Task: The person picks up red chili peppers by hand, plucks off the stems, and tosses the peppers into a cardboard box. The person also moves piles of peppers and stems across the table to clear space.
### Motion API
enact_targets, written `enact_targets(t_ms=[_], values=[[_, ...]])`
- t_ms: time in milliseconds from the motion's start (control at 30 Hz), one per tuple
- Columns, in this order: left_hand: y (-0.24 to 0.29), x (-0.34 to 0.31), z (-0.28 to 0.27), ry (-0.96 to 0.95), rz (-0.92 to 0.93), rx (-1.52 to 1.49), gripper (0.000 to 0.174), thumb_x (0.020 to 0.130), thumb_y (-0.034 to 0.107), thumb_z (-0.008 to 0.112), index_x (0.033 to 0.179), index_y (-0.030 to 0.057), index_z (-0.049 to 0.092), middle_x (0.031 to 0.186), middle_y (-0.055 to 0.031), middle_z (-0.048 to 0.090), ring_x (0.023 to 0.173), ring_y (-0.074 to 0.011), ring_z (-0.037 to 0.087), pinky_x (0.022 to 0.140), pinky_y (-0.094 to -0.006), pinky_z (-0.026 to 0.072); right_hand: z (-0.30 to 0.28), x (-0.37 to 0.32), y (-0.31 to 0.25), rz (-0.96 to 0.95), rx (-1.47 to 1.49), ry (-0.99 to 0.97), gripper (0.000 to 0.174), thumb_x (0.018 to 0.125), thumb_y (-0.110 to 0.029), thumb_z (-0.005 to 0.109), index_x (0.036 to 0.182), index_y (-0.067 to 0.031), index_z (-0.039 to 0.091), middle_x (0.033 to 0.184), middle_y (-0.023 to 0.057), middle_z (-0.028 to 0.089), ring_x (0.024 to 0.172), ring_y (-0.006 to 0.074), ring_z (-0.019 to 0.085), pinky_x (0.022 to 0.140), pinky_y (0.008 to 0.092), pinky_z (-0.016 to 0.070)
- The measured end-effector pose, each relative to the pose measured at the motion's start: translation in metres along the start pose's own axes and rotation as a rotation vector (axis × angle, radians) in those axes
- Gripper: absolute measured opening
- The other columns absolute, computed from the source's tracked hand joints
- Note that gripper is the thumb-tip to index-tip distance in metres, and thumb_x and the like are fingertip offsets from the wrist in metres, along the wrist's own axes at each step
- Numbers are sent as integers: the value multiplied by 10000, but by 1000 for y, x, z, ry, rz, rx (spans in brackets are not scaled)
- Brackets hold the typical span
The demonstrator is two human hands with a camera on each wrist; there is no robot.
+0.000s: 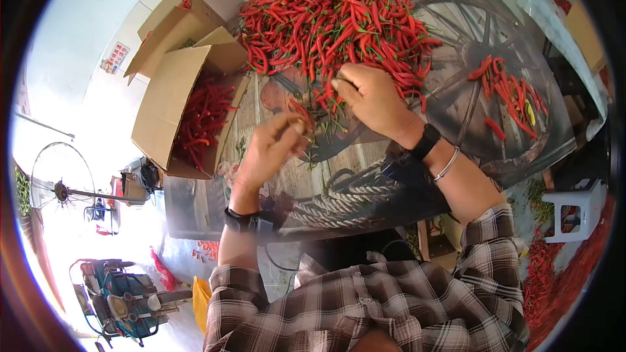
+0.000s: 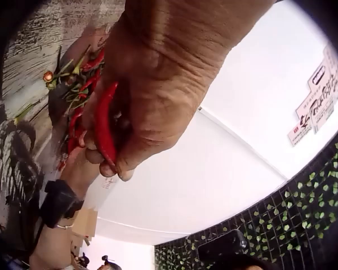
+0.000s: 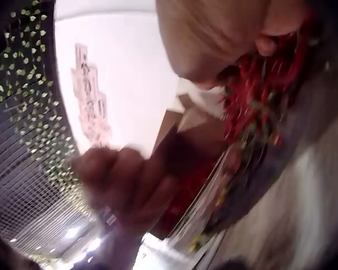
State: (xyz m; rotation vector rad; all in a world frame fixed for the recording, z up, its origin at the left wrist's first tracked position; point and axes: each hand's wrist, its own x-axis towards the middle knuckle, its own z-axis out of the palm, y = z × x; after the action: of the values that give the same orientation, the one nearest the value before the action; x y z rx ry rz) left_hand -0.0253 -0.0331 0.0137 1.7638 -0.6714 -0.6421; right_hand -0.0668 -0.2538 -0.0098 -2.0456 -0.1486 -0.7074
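A red chili [image 2: 105, 126] lies along the curled fingers of my left hand [image 2: 163, 67], pinched near its lower end by the thumb. In the head view this left hand [image 1: 270, 146] hovers over the table, left of scattered green stems [image 1: 312, 150]. My right hand [image 1: 378, 101] is bent at the front edge of the big red chili heap [image 1: 339, 19], thumb and forefinger close together; whether anything is between them is unclear. The right wrist view shows the right hand [image 3: 219, 34] beside red chilies [image 3: 250, 95], its fingertips mostly hidden.
An open cardboard box [image 1: 166, 104] holding red chilies stands at the table's left, another box [image 1: 179, 26] behind it. A small group of chilies [image 1: 512, 94] lies on the right of the printed tabletop [image 1: 391, 150]. A plastic stool [image 1: 577, 212] stands on the floor at right.
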Motion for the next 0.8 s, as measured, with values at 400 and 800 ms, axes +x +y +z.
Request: enact_targets(t_ms=[400, 800], values=[[-25, 40, -12, 244, 174, 890, 237, 800, 110, 599, 1031, 55, 604, 897, -162, 592, 833, -370, 583, 699, -399, 466, 12, -9, 11, -9, -45, -98, 125, 847, -133, 544, 829, -9, 533, 800, 175, 557, 756, 401, 551, 631, 460, 419], [-14, 24, -1, 80, 84, 108, 198, 893, 95, 595, 1074, 17, 594, 845, 9, 564, 753, -62, 529, 636, -205, 436, 16, -10, -4, 323, 486, -313, 164, 874, -126, 602, 879, 35, 572, 732, 40, 533, 641, 73, 501, 564, 282, 415]])
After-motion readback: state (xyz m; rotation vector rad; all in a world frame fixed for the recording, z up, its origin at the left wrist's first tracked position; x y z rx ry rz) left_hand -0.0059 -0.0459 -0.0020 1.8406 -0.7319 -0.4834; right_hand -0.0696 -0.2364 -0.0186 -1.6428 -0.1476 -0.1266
